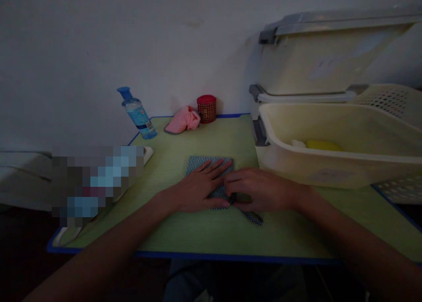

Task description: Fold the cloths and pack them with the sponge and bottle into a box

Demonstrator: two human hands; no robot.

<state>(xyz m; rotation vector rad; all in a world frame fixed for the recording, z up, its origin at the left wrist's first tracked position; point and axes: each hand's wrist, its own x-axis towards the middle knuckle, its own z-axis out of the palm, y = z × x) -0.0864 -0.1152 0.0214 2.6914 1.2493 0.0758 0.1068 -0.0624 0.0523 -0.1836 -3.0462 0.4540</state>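
A flat blue-and-white checked fabric pouch [196,162] lies on the green table, partly covered by both hands. My left hand [199,185] rests flat on top of it, fingers spread and holding nothing. At the pouch's right edge, my right hand [260,187] has its fingers curled in a pinch; the exact spot they grip is partly hidden. A dark checked strap [253,216] sticks out below the right hand and lies on the tabletop.
The green table [171,236] has a blue edge. Behind stand a blue bottle [140,117], a pink cloth [183,119] and a red-lidded tin [207,109]. A cream basin [329,165] holding a yellow item [323,145] is at right, before a lidded box [329,60]. A blurred-out object [105,179] lies left.
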